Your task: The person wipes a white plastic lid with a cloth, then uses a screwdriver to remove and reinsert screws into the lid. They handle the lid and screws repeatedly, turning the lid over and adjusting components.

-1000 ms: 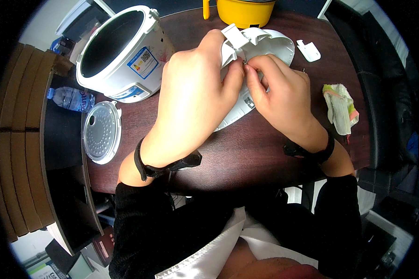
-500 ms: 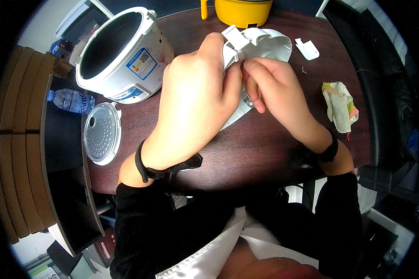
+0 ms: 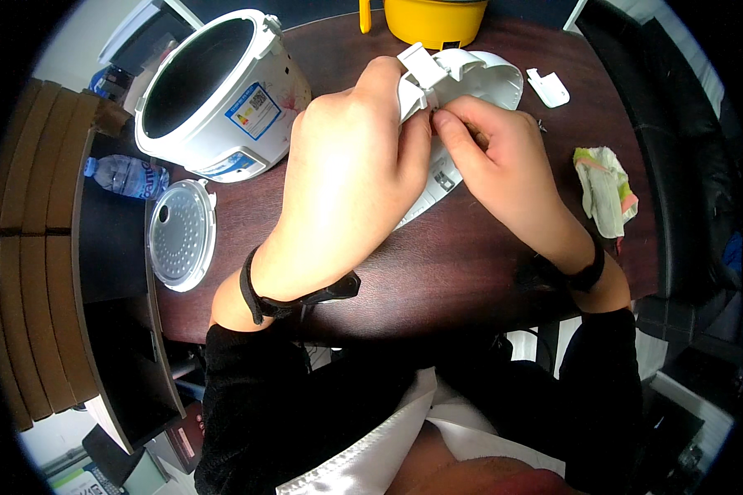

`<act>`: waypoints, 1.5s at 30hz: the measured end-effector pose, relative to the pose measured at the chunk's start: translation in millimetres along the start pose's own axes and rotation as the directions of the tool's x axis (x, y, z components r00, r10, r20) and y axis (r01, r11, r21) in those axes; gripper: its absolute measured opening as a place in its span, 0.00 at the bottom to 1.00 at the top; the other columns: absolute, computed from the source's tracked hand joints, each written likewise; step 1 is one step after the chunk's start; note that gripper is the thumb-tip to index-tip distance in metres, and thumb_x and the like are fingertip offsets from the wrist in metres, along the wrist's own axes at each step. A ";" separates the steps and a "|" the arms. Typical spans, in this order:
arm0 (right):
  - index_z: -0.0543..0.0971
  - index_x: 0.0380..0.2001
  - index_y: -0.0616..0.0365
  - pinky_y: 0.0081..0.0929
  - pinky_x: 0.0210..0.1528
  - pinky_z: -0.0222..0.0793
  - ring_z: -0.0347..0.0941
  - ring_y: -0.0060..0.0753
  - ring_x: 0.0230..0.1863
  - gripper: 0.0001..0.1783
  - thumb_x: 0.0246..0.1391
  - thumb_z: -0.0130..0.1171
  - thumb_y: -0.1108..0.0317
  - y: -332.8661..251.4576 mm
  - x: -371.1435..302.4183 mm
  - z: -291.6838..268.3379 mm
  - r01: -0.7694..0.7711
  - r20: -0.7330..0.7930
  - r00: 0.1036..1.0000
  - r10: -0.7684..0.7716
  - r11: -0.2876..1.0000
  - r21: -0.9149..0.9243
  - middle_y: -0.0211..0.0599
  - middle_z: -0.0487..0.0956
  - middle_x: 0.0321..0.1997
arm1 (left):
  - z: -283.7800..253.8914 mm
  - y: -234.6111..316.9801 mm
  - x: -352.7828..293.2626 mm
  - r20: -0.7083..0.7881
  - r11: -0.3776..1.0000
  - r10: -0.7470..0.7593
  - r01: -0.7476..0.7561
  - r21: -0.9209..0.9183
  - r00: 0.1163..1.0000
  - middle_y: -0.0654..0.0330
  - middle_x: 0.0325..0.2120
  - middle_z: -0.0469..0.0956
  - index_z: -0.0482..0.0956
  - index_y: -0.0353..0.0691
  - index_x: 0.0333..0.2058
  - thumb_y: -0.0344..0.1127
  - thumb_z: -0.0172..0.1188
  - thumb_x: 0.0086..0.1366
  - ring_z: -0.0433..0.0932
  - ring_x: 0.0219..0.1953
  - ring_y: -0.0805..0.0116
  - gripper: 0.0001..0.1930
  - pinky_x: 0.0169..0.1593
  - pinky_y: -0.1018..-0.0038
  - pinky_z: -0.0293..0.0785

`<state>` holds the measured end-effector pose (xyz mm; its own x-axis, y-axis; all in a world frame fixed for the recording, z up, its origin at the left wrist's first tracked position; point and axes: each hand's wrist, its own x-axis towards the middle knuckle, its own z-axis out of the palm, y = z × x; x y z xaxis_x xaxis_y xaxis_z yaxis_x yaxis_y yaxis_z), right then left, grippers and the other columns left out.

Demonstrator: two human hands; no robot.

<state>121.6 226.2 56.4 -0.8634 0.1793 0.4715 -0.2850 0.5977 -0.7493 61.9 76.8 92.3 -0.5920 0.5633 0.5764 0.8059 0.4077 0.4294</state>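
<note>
Left hand [image 3: 347,165] clamped on white plastic shell [image 3: 504,74] over desk [image 3: 413,280], covering much of it. Right hand [image 3: 504,148] at shell's inner side, thumb and forefinger close together; can't tell if they pinch anything. White cooker body [image 3: 285,70] left, inside too dark to read. Yellow pot [image 3: 429,26] beyond, cut off at top, contents out of view. Bottle [image 3: 128,176] far left, fill level unclear.

the person wears black sleeves [image 3: 248,392], black wrist straps [image 3: 338,288] and a white collar [image 3: 380,441].

smooth plastic shell [image 3: 485,82], glossy table [image 3: 437,268]
</note>
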 end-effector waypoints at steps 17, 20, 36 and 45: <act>0.76 0.30 0.63 0.21 0.16 0.60 0.64 0.25 0.10 0.17 0.63 0.44 0.61 3.8 7.1 -18.4 -0.560 0.537 0.799 0.269 0.659 0.502 0.31 0.71 0.13 | -3.2 4.5 1.7 0.058 1.000 -0.014 0.014 0.008 0.998 0.45 0.17 0.76 0.70 0.29 0.30 0.27 0.59 0.56 0.80 0.22 0.49 0.08 0.27 0.64 0.76; 0.76 0.31 0.63 0.28 0.18 0.65 0.70 0.37 0.13 0.12 0.58 0.52 0.64 -0.5 2.9 -15.0 -0.128 0.254 0.960 0.117 0.991 0.028 0.37 0.75 0.16 | -0.6 0.2 0.3 0.020 1.000 -0.005 0.005 -0.003 1.000 0.46 0.17 0.75 0.73 0.31 0.35 0.29 0.60 0.58 0.77 0.18 0.52 0.09 0.23 0.66 0.71; 0.74 0.28 0.61 0.35 0.19 0.66 0.71 0.47 0.15 0.10 0.59 0.51 0.66 7.9 2.8 -9.7 -0.564 0.476 0.819 0.321 0.609 0.558 0.42 0.72 0.14 | -0.4 0.6 -0.6 -0.002 0.999 0.051 -0.051 -0.001 0.999 0.47 0.14 0.73 0.75 0.33 0.40 0.31 0.60 0.59 0.73 0.15 0.50 0.11 0.22 0.64 0.67; 0.73 0.28 0.58 0.39 0.21 0.68 0.73 0.49 0.19 0.08 0.55 0.57 0.66 2.7 3.6 -4.5 0.262 0.022 0.962 -0.274 0.891 -0.370 0.43 0.74 0.18 | 1.4 -1.6 -0.8 -0.012 1.000 0.017 -0.017 -0.004 1.000 0.47 0.14 0.73 0.75 0.33 0.39 0.31 0.60 0.59 0.74 0.16 0.51 0.11 0.22 0.64 0.67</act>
<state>119.6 231.9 58.2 -0.7615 -0.0085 0.6481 -0.3262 0.8691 -0.3718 61.1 76.7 90.2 -0.5783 0.5612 0.5921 0.8158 0.3953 0.4222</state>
